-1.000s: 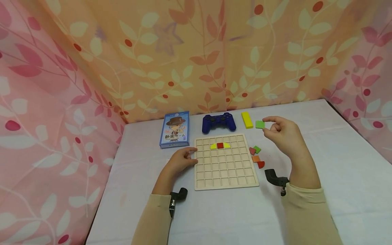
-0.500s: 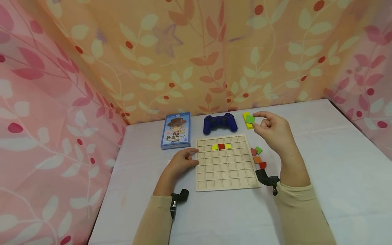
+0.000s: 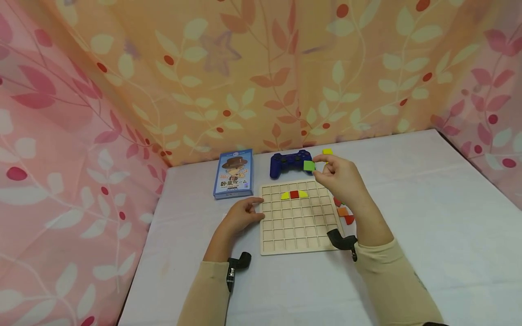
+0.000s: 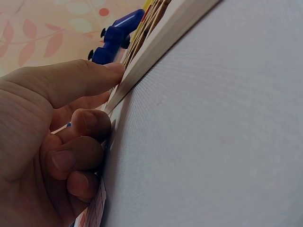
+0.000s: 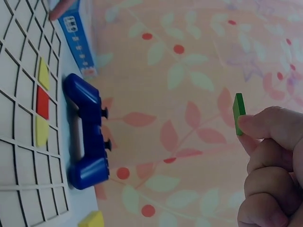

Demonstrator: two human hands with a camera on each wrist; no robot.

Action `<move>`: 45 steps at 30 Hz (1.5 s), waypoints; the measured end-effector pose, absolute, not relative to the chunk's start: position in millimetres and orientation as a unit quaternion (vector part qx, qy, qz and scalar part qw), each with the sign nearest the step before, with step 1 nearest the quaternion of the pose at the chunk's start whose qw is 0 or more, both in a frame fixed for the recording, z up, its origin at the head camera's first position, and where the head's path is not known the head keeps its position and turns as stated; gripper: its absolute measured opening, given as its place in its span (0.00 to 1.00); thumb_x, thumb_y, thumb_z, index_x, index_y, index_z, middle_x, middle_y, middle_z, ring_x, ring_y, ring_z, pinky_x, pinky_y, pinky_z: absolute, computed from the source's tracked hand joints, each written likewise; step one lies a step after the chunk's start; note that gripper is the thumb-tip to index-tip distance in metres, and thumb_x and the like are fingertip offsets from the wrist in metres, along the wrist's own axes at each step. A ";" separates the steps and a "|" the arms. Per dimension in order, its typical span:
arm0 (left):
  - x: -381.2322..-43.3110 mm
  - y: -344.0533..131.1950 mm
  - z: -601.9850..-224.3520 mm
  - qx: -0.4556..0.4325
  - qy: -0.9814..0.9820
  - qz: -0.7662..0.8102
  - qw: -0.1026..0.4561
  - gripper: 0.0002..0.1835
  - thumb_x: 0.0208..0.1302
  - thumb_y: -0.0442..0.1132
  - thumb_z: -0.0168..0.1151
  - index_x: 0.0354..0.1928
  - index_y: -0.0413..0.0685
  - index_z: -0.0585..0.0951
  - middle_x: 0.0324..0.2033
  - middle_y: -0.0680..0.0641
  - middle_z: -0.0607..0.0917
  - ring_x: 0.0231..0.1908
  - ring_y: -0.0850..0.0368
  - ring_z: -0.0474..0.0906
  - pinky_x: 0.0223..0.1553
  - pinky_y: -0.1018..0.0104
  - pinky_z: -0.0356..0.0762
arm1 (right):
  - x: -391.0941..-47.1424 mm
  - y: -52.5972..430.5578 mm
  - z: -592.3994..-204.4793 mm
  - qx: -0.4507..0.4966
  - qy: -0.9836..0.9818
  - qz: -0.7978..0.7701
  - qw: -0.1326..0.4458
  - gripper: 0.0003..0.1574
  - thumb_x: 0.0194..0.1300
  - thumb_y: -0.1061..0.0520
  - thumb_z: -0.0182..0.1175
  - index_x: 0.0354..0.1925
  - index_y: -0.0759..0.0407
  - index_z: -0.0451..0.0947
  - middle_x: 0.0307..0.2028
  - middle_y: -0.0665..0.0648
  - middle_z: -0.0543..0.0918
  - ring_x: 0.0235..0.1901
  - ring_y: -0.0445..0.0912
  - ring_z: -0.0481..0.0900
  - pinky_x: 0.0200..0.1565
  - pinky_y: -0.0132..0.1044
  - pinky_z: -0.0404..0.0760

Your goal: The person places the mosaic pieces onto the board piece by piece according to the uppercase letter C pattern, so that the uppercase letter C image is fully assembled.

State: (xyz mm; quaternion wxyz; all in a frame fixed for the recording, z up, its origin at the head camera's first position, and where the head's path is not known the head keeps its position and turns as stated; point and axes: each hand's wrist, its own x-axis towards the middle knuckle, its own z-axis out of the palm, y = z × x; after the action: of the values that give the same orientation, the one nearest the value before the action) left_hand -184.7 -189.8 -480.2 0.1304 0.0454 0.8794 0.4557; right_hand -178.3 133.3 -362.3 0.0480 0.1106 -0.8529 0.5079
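Observation:
A small green square tile [image 3: 309,165] is pinched between the thumb and index finger of my right hand [image 3: 341,177], raised above the table by the board's far right corner. In the right wrist view the green tile [image 5: 238,113] appears nearly edge-on, with the other fingers curled below. My left hand [image 3: 241,214] touches the left edge of the wooden grid board [image 3: 281,233] with its extended thumb and index finger; its remaining fingers curl loosely in the left wrist view. Near the board's far side, a red square tile [image 3: 294,194] sits between two yellow tiles with curved edges.
Behind the board lie a blue game controller [image 3: 284,164] and a blue card-game box [image 3: 234,174]. A yellow block [image 3: 327,151] is partly hidden by my right hand. Loose tiles, including an orange one [image 3: 342,211], lie beside the board's right edge.
My right hand has carried the green tile leftward, from right of the yellow block to in front of the controller. The left hand stays at the board's edge.

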 end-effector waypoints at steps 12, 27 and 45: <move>-183.9 -189.9 -477.1 0.050 0.877 0.458 0.135 0.28 0.61 0.43 0.76 0.64 0.55 0.82 0.23 0.51 0.77 0.21 0.59 0.68 0.23 0.65 0.64 | -191.4 103.3 -386.3 0.131 -0.867 0.480 -0.020 0.21 0.70 0.56 0.65 0.59 0.56 0.79 0.16 0.50 0.66 0.14 0.44 0.60 0.21 0.37 0.62; -186.3 -190.9 -477.7 0.057 0.879 0.454 0.134 0.28 0.61 0.43 0.76 0.64 0.54 0.82 0.23 0.51 0.77 0.22 0.59 0.68 0.24 0.65 0.64 | -206.5 79.9 -416.8 0.160 -0.902 0.396 -0.063 0.20 0.64 0.56 0.66 0.54 0.58 0.84 0.19 0.49 0.71 0.16 0.42 0.65 0.24 0.36 0.63; -185.4 -190.8 -478.4 0.058 0.880 0.452 0.132 0.28 0.61 0.43 0.76 0.64 0.53 0.82 0.23 0.52 0.77 0.22 0.59 0.68 0.23 0.65 0.64 | -210.2 71.5 -446.3 0.191 -0.918 0.332 -0.104 0.18 0.61 0.58 0.66 0.50 0.59 0.86 0.44 0.56 0.87 0.42 0.52 0.80 0.50 0.50 0.77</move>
State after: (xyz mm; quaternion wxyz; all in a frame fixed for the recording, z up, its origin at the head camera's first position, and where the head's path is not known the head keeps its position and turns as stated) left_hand -185.4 -190.8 -478.4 0.1323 0.0579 0.8802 0.4520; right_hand -210.2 71.5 -446.3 -0.1040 0.1911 -0.9180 0.3317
